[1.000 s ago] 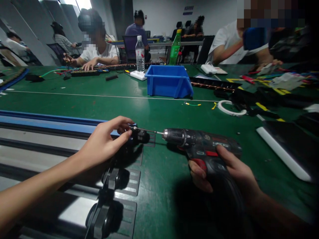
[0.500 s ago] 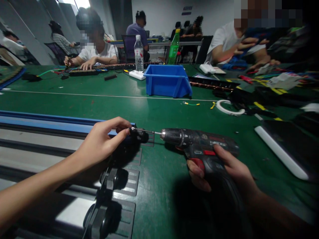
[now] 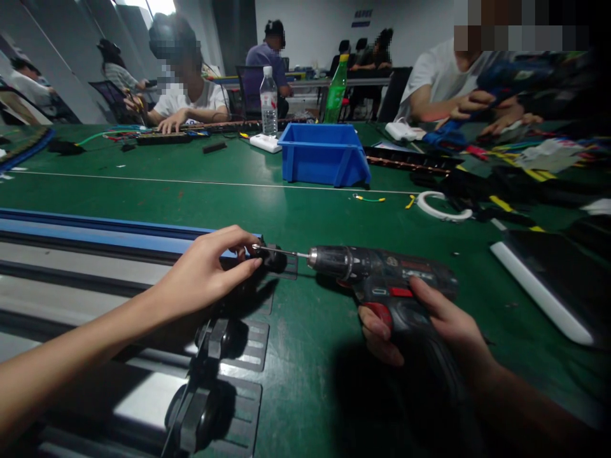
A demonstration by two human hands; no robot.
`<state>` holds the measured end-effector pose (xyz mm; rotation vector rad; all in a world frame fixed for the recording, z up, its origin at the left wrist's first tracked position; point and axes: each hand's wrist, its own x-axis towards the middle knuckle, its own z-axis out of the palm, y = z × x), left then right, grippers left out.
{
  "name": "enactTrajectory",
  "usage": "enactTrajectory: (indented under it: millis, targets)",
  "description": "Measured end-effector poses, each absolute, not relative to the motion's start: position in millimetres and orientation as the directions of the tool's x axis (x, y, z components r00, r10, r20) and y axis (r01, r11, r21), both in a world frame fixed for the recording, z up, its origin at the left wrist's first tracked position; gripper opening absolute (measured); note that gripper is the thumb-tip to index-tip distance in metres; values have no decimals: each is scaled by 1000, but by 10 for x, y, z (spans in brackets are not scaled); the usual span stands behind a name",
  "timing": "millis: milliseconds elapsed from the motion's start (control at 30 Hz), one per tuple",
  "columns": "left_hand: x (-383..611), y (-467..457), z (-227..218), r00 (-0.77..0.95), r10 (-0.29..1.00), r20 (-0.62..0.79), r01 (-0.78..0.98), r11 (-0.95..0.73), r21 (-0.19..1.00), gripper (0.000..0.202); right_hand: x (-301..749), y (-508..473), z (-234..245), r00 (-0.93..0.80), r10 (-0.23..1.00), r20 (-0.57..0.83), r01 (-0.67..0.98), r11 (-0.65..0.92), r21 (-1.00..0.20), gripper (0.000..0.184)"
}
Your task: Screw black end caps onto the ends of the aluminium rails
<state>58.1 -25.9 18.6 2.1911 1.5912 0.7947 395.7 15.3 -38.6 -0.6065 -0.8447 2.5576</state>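
Note:
My right hand (image 3: 449, 318) grips a black and red cordless drill (image 3: 382, 270), a finger resting on its red trigger. The drill's long thin bit (image 3: 281, 251) points left. My left hand (image 3: 214, 257) is by the bit's tip, thumb and index finger apart, the other fingers curled behind; I see nothing held between them. Beneath this hand lies a flat assembly of silver and black strips with a blue edge (image 3: 114, 234). Black cable glands (image 3: 191, 413) stick out along its right end, over dark slotted plates (image 3: 245, 407).
Beyond the drill stand a blue bin (image 3: 324, 159), a water bottle (image 3: 268, 105) and a green bottle (image 3: 335, 92). At right lie a white ring (image 3: 443, 207), a black-and-white device (image 3: 544, 292) and loose wires. Co-workers sit across the green table (image 3: 191, 200).
My left thumb and index finger have parted from a pinch near the bit's tip, and the hand has shifted slightly right. The drill stays almost where it was.

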Motion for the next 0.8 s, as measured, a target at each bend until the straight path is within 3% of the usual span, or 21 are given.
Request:
enactTrajectory:
  millis: [300, 800]
  targets:
    - [567, -255, 180, 269, 924, 271, 746, -377, 548, 15, 3959, 154, -429, -859, 461, -221, -242, -748, -618, 75]
    - [549, -246, 165, 255, 929, 269, 762, -364, 536, 15, 3936, 144, -362, -831, 465, -305, -198, -760, -619, 70]
